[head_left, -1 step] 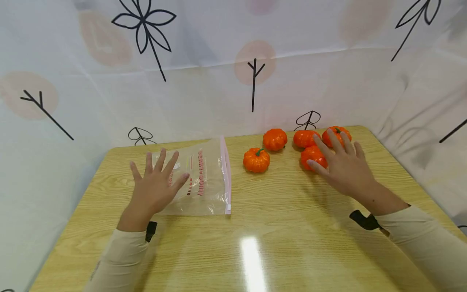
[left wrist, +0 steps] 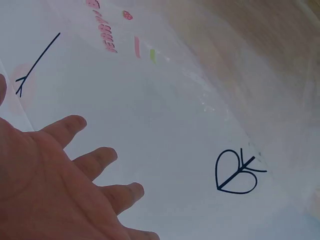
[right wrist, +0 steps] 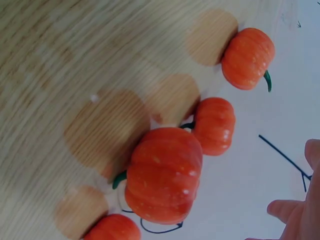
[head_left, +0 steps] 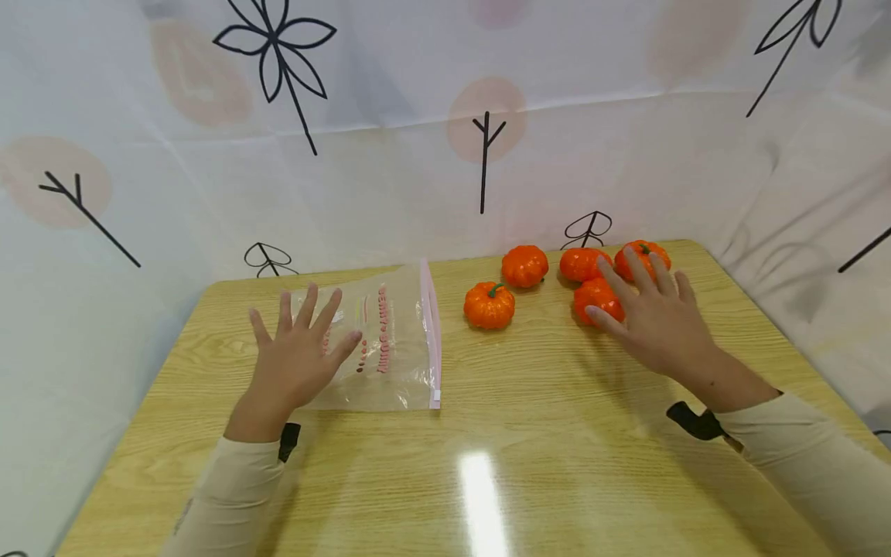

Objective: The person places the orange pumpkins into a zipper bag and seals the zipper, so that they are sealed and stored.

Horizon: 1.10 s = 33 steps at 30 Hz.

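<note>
A clear zip bag (head_left: 407, 348) with a pink slider strip and red lettering lies flat on the left of the table. Over its left part is my left hand (head_left: 291, 363), fingers spread, holding nothing; the left wrist view has the palm (left wrist: 50, 190) in it. My right hand (head_left: 657, 329) is also spread and holds nothing, above the small orange pumpkins at the right. It partly covers one pumpkin (head_left: 594, 300) and another (head_left: 653, 251) behind it; whether it touches them I cannot tell. In the right wrist view, a large-looking pumpkin (right wrist: 165, 175) has a green stem.
More pumpkins stand near the back edge: one (head_left: 489, 306) right of the bag, one (head_left: 525, 266) behind it, another (head_left: 579, 264) further right. The wooden table (head_left: 390, 480) meets a white printed cloth (head_left: 390, 193) at the back and sides.
</note>
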### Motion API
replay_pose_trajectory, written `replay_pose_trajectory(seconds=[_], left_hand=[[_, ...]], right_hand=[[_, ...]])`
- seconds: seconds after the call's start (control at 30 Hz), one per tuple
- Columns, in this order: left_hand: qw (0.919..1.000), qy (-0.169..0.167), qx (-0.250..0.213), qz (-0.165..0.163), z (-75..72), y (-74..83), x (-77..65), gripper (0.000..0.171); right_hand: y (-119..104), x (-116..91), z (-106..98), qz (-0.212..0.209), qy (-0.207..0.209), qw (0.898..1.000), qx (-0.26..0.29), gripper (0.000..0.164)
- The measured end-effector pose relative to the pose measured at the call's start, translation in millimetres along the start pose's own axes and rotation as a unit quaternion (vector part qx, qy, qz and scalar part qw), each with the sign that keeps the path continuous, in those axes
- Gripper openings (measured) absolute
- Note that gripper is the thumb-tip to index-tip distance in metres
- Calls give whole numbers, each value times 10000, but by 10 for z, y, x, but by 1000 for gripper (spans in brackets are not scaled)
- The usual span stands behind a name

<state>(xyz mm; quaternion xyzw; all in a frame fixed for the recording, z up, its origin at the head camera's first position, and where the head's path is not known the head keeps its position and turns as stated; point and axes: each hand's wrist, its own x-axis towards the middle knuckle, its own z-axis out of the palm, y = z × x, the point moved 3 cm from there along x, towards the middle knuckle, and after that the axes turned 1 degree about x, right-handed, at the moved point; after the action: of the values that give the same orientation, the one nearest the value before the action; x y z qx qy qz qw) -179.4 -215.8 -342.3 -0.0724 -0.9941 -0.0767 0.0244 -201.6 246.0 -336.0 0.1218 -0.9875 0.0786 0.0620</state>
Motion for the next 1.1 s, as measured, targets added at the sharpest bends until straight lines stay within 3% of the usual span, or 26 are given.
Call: replay_pose_trajectory(seconds=[0.3,0.5,0.67,0.77,0.93,1.1], left_hand=[[10000,1,54,-14,1,10,-4,81],[9997,245,-35,59,-38,93,0,75],[9956,834,-240,343,-21,357,-4,58],[9907,1163,-331,629,62,569,-17,44],[9897,1037,-415,891,242,834,-51,34],[9910,852,-310,980,323,937,-80,39]], right_hand=[[-56,-5,18,-8,-99,9999,44,79],[-163,-36,35,-145,75,9994,314,74],[-340,-64,92,-459,488,9930,975,56],[-478,-53,158,-587,606,9877,1315,51],[-713,19,299,-663,452,9808,1777,49],[-893,123,424,-681,248,9796,1873,54]])
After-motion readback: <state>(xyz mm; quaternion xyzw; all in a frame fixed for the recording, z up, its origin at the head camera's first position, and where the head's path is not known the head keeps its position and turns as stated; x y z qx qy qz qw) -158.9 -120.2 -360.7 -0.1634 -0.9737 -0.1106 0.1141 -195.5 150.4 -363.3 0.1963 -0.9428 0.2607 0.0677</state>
